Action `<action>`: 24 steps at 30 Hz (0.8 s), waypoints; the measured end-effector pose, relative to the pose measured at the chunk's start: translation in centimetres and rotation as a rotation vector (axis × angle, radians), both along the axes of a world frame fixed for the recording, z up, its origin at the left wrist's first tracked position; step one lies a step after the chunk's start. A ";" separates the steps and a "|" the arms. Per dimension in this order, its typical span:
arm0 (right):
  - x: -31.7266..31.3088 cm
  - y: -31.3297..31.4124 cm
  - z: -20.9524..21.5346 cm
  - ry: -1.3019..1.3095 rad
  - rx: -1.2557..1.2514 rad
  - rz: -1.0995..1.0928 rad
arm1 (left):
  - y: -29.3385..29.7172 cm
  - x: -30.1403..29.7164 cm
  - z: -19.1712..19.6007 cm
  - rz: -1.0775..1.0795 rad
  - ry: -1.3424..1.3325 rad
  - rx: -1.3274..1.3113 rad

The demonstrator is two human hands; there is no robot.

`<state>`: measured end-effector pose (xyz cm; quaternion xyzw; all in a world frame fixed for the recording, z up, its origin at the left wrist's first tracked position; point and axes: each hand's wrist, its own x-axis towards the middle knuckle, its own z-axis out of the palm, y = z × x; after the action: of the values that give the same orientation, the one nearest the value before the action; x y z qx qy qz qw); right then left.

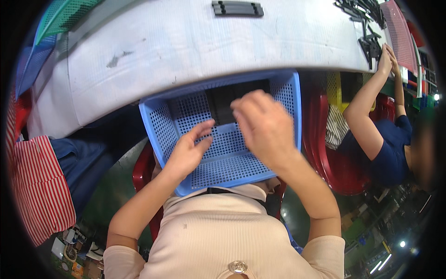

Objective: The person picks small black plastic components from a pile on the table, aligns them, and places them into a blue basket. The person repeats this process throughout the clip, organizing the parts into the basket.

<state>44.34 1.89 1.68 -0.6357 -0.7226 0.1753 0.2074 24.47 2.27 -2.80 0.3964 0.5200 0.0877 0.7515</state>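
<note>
A blue plastic basket (297, 111) with perforated walls sits on my lap against the table edge. At its far end lie flat black strip-like pieces (220, 104), side by side. Over the near left part of the basket, my left hand (188, 146) has its fingers apart and a little curled, with nothing in them; its fingertips come close to the black pieces. My right hand (265, 125) is above the basket's right half, beside those pieces. Motion smears its bent fingers, so whether it holds anything cannot be made out.
A white-covered table (153, 51) bears a small stack of dark strips (237, 8) and a heap of black parts (367, 28) at far right. A co-worker's hands (388, 58) are near that heap. A pink basket (398, 35) and a green basket (65, 18) stand at opposite ends.
</note>
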 end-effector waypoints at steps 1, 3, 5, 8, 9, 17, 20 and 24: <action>0.8 2.2 1.2 -0.010 0.126 0.003 | 0.7 -0.1 1.1 -0.052 -0.004 -0.040; 2.5 6.6 2.2 -0.044 0.295 -0.026 | 1.2 -0.4 1.9 -0.082 -0.078 0.027; 4.2 10.3 2.0 -0.104 0.366 -0.038 | 1.5 -0.4 3.0 -0.128 -0.091 0.138; 5.7 13.9 1.6 -0.180 0.378 0.006 | 2.1 -0.6 4.6 -0.155 -0.074 0.306; 5.9 14.5 1.8 -0.205 0.348 0.007 | 2.4 -0.7 5.1 -0.113 -0.080 0.358; 4.9 10.6 -0.7 -0.181 0.276 -0.309 | 11.1 2.6 4.9 0.028 0.347 1.274; 2.9 10.0 -2.0 -0.101 0.278 -0.369 | 12.9 5.7 2.5 0.078 0.416 1.390; 1.6 9.7 -2.7 -0.069 0.277 -0.401 | 12.7 7.5 2.2 0.096 0.545 1.415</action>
<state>45.94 11.61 -1.01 -0.7374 -0.6059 0.0082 0.2984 32.01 15.01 -0.61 0.7684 0.5237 0.3320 0.1585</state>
